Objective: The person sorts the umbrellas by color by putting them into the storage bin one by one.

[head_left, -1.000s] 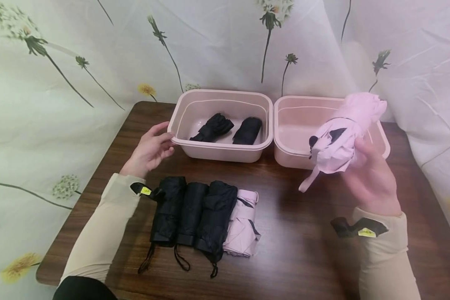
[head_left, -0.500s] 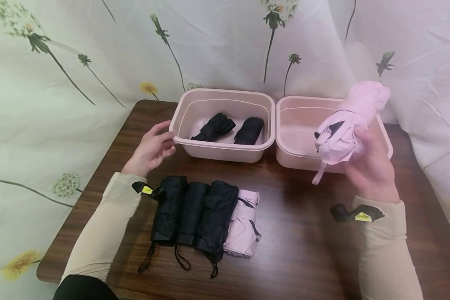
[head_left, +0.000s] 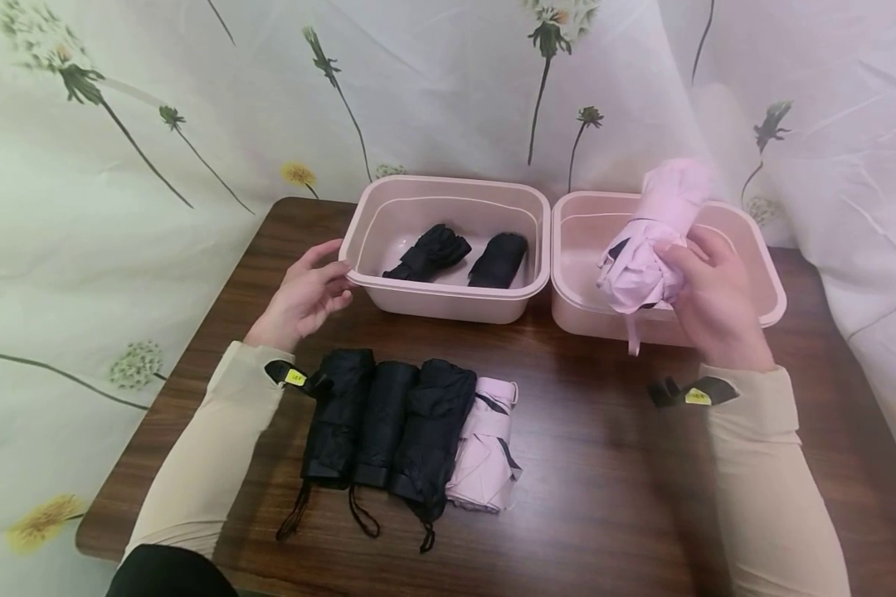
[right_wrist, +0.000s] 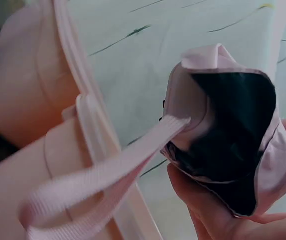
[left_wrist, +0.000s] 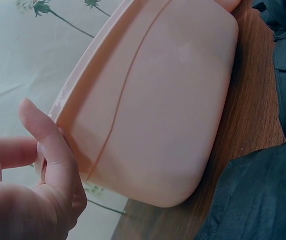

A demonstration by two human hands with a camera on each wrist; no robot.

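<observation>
My right hand (head_left: pixel 720 294) grips a folded pink umbrella (head_left: pixel 653 240) above the right pink bin (head_left: pixel 771 290). In the right wrist view, the umbrella's end (right_wrist: pixel 182 100) shows a pink strap loop (right_wrist: pixel 83 185) hanging toward the bins. My left hand (head_left: pixel 302 298) pinches the left rim corner of the left pink bin (head_left: pixel 448 303); the left wrist view shows thumb and fingers on that rim (left_wrist: pixel 78 72). Inside the left bin lie two black folded umbrellas (head_left: pixel 429 253), (head_left: pixel 498 259), apart from each other.
Three black folded umbrellas (head_left: pixel 336 419), (head_left: pixel 381 423), (head_left: pixel 433 431) and a pink one (head_left: pixel 485 448) lie side by side on the brown table (head_left: pixel 590 497), in front of the left bin. A flowered cloth (head_left: pixel 433 83) hangs behind the bins.
My right hand has carried the pink umbrella to the left over the right bin, and the umbrella stands more upright. My left hand has kept its place on the left bin's rim.
</observation>
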